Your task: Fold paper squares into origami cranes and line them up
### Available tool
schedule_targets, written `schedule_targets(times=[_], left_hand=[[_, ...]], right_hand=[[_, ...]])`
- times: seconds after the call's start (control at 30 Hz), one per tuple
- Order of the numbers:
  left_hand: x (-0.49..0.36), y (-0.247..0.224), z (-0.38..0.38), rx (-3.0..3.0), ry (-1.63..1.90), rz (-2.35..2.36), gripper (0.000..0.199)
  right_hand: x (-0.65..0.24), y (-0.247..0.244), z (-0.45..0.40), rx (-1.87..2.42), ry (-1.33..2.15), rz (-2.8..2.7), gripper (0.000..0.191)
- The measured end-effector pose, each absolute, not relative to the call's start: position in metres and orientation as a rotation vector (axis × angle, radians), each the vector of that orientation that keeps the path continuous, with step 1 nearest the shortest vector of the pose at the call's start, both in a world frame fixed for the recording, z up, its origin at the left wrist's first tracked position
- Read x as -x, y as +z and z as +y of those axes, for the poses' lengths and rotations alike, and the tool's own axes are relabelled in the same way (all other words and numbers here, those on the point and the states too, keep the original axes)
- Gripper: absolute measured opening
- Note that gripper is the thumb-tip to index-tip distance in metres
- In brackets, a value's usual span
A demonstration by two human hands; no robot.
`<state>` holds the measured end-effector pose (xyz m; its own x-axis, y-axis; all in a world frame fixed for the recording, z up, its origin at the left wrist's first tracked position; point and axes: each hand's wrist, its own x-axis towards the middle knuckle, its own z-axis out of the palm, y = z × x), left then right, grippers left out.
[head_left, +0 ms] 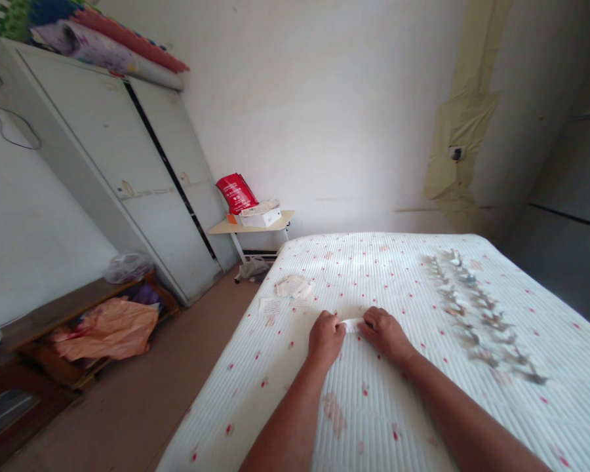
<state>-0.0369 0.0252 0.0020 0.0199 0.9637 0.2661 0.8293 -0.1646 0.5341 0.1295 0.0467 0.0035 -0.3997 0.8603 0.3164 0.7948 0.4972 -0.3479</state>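
Centrally, a white strip (353, 325) in both hands (326, 335) (385, 333) over the bed (368, 419).

White strip (353, 326): ends hidden. Small objects (492, 321) blurred.

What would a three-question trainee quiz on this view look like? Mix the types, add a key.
1. Open: What do the left hand and the right hand hold between them?
2. True or false: The loose paper sheets lie nearer the left hand than the right.
3. Fill in: The rows of small items lie on the bed to the ____ of both hands.

Key: 1. A small white strip. 2. True. 3. Right.
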Motion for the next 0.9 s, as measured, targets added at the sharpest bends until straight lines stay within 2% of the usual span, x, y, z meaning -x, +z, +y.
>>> schedule_targets(times=[0.33,0.63,0.9], left_hand=[[0.025,0.007,0.024,-2.08,0.675,2.119,0.019],[0.026,0.006,0.022,-2.12,0.642,2.097,0.018],[0.019,0.009,0.021,-2.108,0.477,2.215,0.022]], right_hand=[[-0.123,0.004,0.042,1.559,0.062,-2.26,0.015],[-0.122,0.003,0.043,1.605,0.054,-2.284,0.015],[-0.121,0.01,0.044,1.663,0.096,-2.302,0.015]])
